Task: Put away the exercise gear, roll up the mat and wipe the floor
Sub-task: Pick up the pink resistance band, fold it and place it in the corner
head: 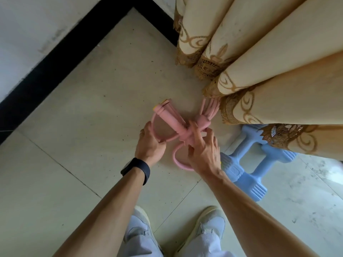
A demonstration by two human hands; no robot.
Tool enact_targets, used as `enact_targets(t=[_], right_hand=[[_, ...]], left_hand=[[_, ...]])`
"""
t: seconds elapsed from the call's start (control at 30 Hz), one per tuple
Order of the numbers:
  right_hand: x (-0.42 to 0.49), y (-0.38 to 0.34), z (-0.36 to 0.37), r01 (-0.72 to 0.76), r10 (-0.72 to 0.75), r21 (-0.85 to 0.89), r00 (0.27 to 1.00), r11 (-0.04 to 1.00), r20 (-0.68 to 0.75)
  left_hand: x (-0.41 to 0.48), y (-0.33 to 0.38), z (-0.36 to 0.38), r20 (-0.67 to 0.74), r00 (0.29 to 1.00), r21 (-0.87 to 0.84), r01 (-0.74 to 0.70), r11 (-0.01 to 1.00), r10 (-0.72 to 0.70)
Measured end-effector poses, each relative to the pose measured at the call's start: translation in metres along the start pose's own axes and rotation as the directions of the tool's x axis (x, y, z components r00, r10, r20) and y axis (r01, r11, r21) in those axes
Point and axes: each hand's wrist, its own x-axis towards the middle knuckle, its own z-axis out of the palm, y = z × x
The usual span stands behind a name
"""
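Head view shows the pink pull rope [171, 124] lying bundled on the floor [89, 112] near its far corner, touching the curtain [259, 52] hem. The left hand [150, 143] grips one pink loop; the right hand [204, 154] rests spread, straight fingers on the knotted middle. Blue dumbbells [246, 175] lie just beside, to the right

A black watch [135, 170] on a wide black band wraps my left wrist. A thin pale ring [142, 132] sits on one of the fingers of my left hand [150, 143]. Both forearms [104, 210] are bare right to the frame's edge. Below them are loose, pale grey trousers [141, 243] and light grey shoes [211, 222] with cream soles and rounded cream toe caps.
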Motion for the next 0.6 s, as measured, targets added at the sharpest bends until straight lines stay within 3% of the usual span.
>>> enact_targets(t=[0.13,0.23,0.6], right_hand=[[0.002,0.008,0.006,0.049,-0.054,0.048,0.993,0.998,0.103],[0.018,0.008,0.002,0.048,-0.041,-0.030,0.978,0.998,0.203],[-0.042,-0.017,-0.029,0.086,-0.070,-0.073,0.977,0.994,0.202]], left_hand=[[0.003,0.004,0.003,0.018,0.999,0.024,0.033,0.999,-0.034],[0.002,0.005,-0.001,0.003,1.000,0.055,0.009,0.998,-0.009],[-0.039,0.018,-0.033,0.119,0.991,0.313,-0.090,0.946,0.054]])
